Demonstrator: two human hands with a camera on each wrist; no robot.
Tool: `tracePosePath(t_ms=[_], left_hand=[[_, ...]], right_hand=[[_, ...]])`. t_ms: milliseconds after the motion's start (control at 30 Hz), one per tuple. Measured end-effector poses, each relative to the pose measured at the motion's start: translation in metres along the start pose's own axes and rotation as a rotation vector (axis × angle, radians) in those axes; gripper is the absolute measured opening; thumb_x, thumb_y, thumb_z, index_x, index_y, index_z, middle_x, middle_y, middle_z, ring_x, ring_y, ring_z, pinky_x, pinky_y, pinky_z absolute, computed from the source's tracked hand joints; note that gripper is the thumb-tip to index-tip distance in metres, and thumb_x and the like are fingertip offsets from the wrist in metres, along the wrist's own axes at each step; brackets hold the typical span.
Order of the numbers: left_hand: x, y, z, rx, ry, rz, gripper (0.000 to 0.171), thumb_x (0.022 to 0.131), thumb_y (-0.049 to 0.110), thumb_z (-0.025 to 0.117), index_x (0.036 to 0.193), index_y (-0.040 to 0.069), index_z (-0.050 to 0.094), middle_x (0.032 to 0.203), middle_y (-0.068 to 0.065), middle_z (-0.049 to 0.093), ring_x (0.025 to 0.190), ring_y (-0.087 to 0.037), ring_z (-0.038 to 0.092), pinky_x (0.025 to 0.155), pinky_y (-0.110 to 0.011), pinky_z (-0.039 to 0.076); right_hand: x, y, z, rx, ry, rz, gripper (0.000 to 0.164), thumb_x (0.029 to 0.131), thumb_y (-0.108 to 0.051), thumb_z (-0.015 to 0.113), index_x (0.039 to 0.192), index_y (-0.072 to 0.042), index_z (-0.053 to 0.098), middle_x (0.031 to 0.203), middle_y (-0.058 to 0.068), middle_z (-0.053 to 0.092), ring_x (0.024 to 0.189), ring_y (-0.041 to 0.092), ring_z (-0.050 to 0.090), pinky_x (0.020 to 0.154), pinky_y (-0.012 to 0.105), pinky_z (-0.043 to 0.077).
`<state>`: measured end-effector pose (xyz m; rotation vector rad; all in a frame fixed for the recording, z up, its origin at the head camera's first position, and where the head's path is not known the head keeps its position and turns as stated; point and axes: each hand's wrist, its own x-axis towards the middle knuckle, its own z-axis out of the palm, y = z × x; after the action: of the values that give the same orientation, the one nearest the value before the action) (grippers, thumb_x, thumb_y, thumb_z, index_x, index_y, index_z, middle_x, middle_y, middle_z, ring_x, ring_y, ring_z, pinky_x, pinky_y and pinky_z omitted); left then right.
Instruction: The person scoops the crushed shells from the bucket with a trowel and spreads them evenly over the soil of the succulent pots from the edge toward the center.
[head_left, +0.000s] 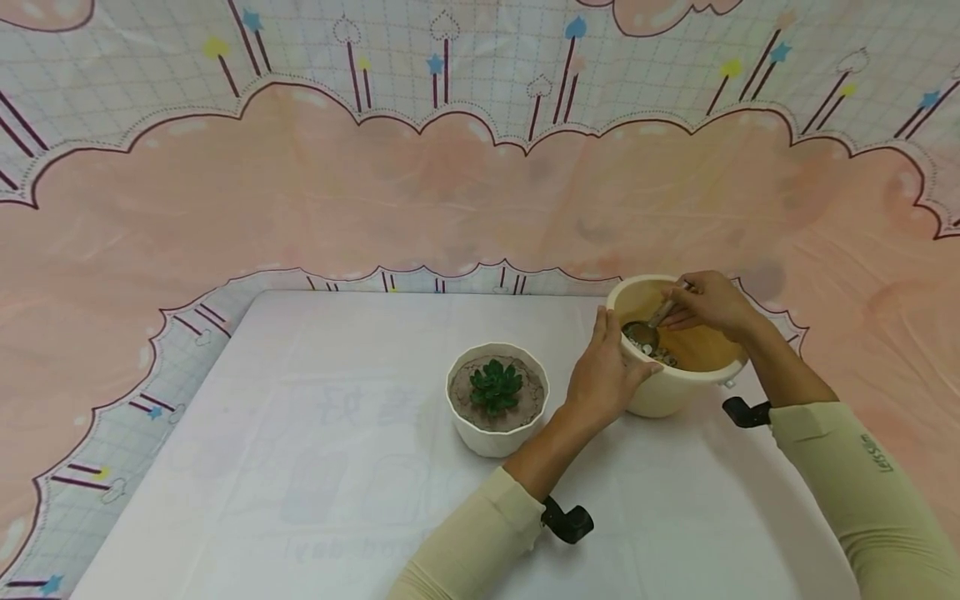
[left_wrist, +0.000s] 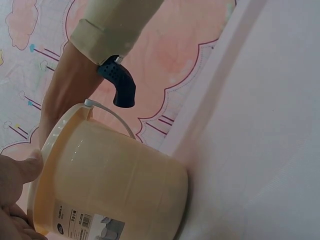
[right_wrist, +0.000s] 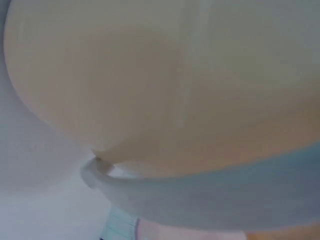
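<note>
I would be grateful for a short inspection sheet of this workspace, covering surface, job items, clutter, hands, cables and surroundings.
Surface: white tabletop with faint greyish marks.
Job items: cream bucket with small stones inside; metal spoon dipped into it; potted succulent standing apart from the bucket.
Clutter: nothing seen.
Left hand: holds the bucket at its rim.
Right hand: grips the spoon handle.
Cables: nothing seen.
Surroundings: peach cloud-patterned backdrop beyond the tabletop.

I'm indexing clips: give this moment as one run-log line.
left hand: holds bucket at rim | right hand: holds spoon inside bucket | succulent: in white pot, left of bucket
</note>
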<state>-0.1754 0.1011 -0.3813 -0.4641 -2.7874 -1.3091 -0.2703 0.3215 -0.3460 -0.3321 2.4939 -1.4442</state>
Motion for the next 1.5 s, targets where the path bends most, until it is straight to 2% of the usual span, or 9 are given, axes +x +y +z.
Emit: tracePosePath(t_ms=[167, 300, 533, 800, 967, 1233, 1500], left_hand=[[0.0, 0.0, -0.001, 0.001, -0.004, -0.013, 0.099, 0.096, 0.043, 0.077, 0.168, 0.005, 0.021, 0.173, -0.012, 0.021, 0.143, -0.025, 0.05, 0.104, -0.037, 0.052], [0.0, 0.0, -0.001, 0.009, -0.004, -0.008, 0.099, 0.096, 0.043, 0.077, 0.168, 0.005, 0.021, 0.173, -0.012, 0.021, 0.142, -0.025, 0.051, 0.104, -0.037, 0.053], [-0.001, -0.001, 0.0, -0.006, 0.003, -0.011, 0.1, 0.095, 0.044, 0.077, 0.168, 0.005, 0.021, 0.173, -0.012, 0.022, 0.142, -0.024, 0.05, 0.103, -0.037, 0.053], [-0.002, -0.001, 0.001, -0.001, 0.004, -0.009, 0.1, 0.095, 0.044, 0.078, 0.167, 0.004, 0.022, 0.173, -0.013, 0.022, 0.143, -0.024, 0.049, 0.102, -0.036, 0.053], [-0.003, -0.002, 0.001, 0.001, 0.009, -0.002, 0.1, 0.095, 0.044, 0.078, 0.167, 0.004, 0.021, 0.173, -0.014, 0.022, 0.144, -0.024, 0.048, 0.103, -0.036, 0.052], [-0.007, -0.002, 0.003, 0.003, 0.008, -0.003, 0.099, 0.095, 0.044, 0.077, 0.167, 0.004, 0.022, 0.173, -0.012, 0.022, 0.143, -0.023, 0.049, 0.103, -0.034, 0.052], [-0.007, -0.003, 0.001, 0.008, 0.017, 0.016, 0.099, 0.096, 0.044, 0.077, 0.167, 0.004, 0.022, 0.172, -0.013, 0.024, 0.142, -0.023, 0.05, 0.104, -0.034, 0.052]], right_hand=[[0.001, 0.004, 0.0, 0.096, -0.11, 0.071, 0.032, 0.115, -0.009, 0.043, 0.123, 0.022, 0.048, 0.105, 0.033, 0.072, 0.088, 0.034, 0.078, 0.08, 0.05, 0.062], [0.002, 0.005, 0.0, 0.125, -0.137, 0.106, 0.031, 0.115, -0.009, 0.042, 0.123, 0.02, 0.047, 0.105, 0.033, 0.072, 0.09, 0.037, 0.078, 0.081, 0.051, 0.061], [0.0, 0.002, 0.001, 0.073, -0.127, 0.133, 0.031, 0.115, -0.01, 0.044, 0.122, 0.019, 0.049, 0.104, 0.033, 0.072, 0.089, 0.036, 0.078, 0.081, 0.05, 0.062], [-0.009, -0.005, 0.006, 0.052, -0.141, 0.143, 0.043, 0.116, -0.018, 0.042, 0.128, 0.023, 0.044, 0.106, 0.036, 0.071, 0.093, 0.043, 0.076, 0.084, 0.052, 0.06], [-0.01, -0.005, 0.006, 0.104, -0.144, 0.168, 0.044, 0.116, -0.019, 0.041, 0.125, 0.024, 0.047, 0.102, 0.034, 0.072, 0.09, 0.04, 0.077, 0.083, 0.052, 0.061], [-0.013, -0.001, 0.007, 0.247, -0.121, 0.298, 0.042, 0.117, -0.022, 0.038, 0.125, 0.018, 0.05, 0.096, 0.025, 0.076, 0.086, 0.034, 0.078, 0.084, 0.051, 0.06], [-0.014, -0.006, 0.004, 0.297, -0.121, 0.326, 0.044, 0.117, -0.02, 0.037, 0.126, 0.021, 0.051, 0.095, 0.027, 0.075, 0.086, 0.036, 0.078, 0.085, 0.051, 0.06]])
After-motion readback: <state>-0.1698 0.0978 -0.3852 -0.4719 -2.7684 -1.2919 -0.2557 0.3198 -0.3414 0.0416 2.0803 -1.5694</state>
